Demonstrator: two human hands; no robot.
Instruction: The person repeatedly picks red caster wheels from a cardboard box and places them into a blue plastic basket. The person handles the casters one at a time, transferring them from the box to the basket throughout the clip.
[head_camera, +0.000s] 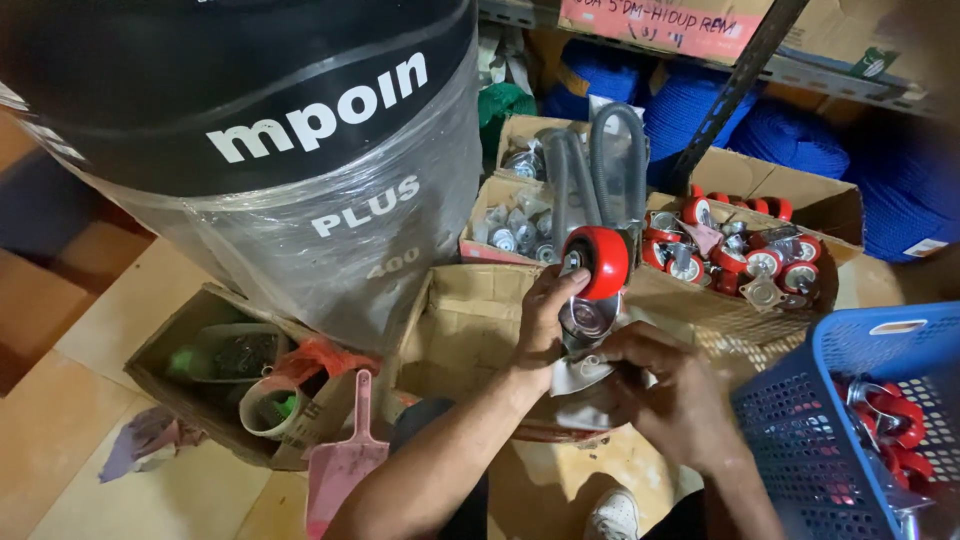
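Red caster wheel (598, 262) sits mid-frame with its metal bracket in a clear plastic wrap (585, 318), held up by left hand (543, 322) pinching the fork while right hand (668, 385) fingers curl round the wrap below. At 4 o'clock the blue basket (800, 420) already holds a few red casters; at 2 o'clock the cardboard box (800, 195) is still full, so most look unhandled.

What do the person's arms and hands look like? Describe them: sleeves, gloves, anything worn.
Both forearms are bare, with no sleeves in view. The left hand and right hand wear no gloves. No watch, ring or band shows on either wrist or on the fingers that can be seen.
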